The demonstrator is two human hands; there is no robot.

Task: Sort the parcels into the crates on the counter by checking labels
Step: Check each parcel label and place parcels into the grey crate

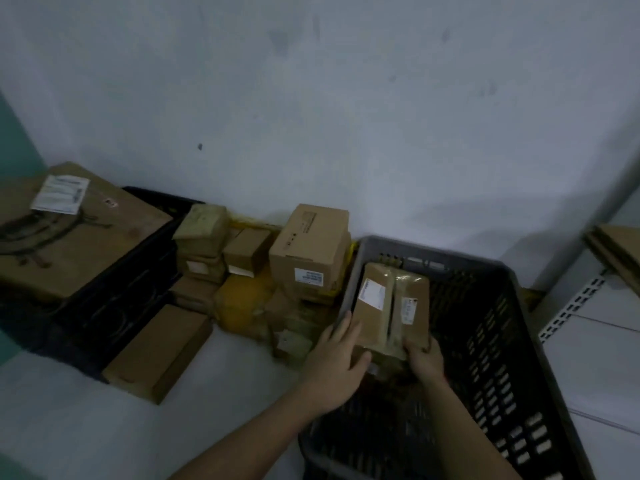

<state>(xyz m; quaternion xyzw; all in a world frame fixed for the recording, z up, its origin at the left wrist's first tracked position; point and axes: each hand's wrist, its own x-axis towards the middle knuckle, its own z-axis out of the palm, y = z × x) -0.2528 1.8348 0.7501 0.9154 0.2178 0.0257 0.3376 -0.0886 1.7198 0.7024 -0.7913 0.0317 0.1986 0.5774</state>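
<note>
Two taped brown parcels stand side by side in the left part of the dark slatted crate [491, 327]. My left hand [336, 362] grips the left parcel [372, 306] at its near end, fingers along its side and thumb on its face. My right hand [424, 358] holds the near end of the right parcel [414, 306]. Each parcel carries a white label. A pile of several more brown parcels [263, 268] lies against the wall to the left of the crate.
A black crate [114, 292] at the left holds a large flat cardboard box [72, 237] with a white label. A flat brown box [159, 351] lies on the white counter before it. Folded cardboard [620, 247] and a white shelf are at the right.
</note>
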